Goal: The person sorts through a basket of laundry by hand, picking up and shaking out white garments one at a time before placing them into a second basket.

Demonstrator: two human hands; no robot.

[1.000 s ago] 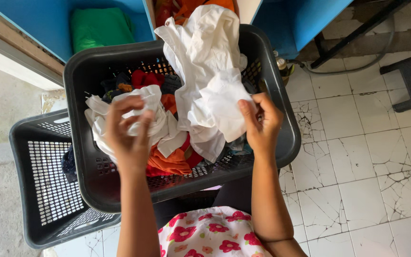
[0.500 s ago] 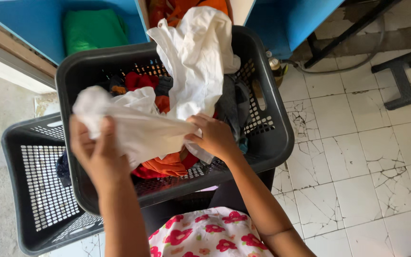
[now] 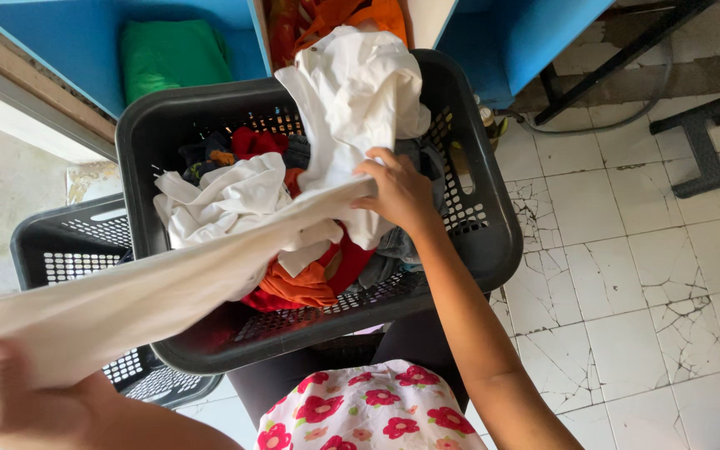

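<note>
White cloth [image 3: 168, 287], stretched taut and blurred between both hands.

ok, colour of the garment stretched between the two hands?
White garment, plain; head view, left hand to right hand.

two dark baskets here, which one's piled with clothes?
The nearer, higher basket, heaped with white, orange and red clothes, where the right hand grips the stretched white cloth. The lower basket at left shows mostly bare mesh.
</note>
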